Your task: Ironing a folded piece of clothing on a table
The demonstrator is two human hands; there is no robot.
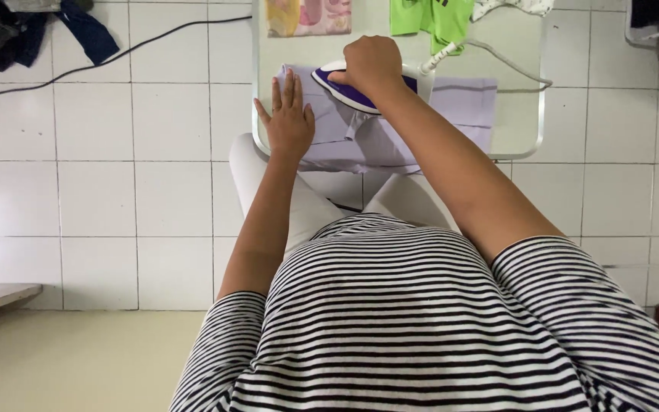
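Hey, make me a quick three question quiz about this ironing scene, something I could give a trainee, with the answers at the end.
1. True or false: the right hand grips the handle of the purple and white iron.
2. Which hand lies flat, fingers spread, on the pale lilac garment? A) left hand B) right hand C) neither
3. Fill in: the bright ____ garment lies at the far end of the ironing board, beside a pink and yellow cloth.

Key: 1 true; 2 A; 3 green.
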